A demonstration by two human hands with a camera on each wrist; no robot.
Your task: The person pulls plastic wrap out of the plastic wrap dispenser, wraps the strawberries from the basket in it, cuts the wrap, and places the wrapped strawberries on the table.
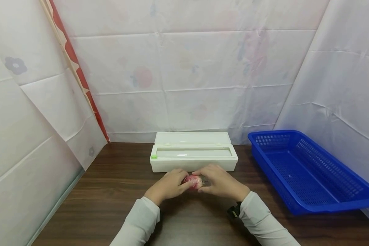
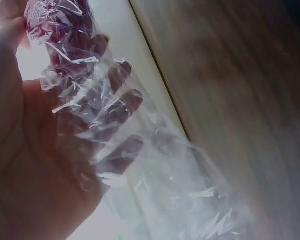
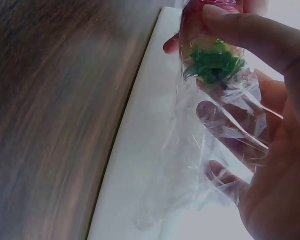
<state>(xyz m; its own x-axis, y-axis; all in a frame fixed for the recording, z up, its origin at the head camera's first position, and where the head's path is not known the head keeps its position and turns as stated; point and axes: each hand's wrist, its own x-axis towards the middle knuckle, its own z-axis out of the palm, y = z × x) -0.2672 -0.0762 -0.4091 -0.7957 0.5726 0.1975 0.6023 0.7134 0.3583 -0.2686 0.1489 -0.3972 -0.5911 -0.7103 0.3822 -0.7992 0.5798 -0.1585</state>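
Note:
Between my hands is a strawberry [image 1: 194, 181], red with a pale band near its green leafy top [image 3: 213, 61], wrapped in clear cling film [image 3: 172, 165]. My left hand [image 1: 171, 184] grips its red end, thumb near the fruit, the other fingers showing through the film. My right hand [image 1: 222, 183] holds the leafy end, thumb laid over the red and fingers behind. Loose film [image 2: 185, 187] trails off both ends. Just behind the hands stands a white cling film dispenser [image 1: 193, 166], its lid [image 1: 192, 137] raised.
A green slider [image 1: 154, 156] sits at the left end of the dispenser's front edge. To the right, a blue plastic basket [image 1: 283, 186] stands on the dark wooden table [image 1: 110, 194]. Pale patterned sheets [image 1: 184, 68] hang behind and along both sides.

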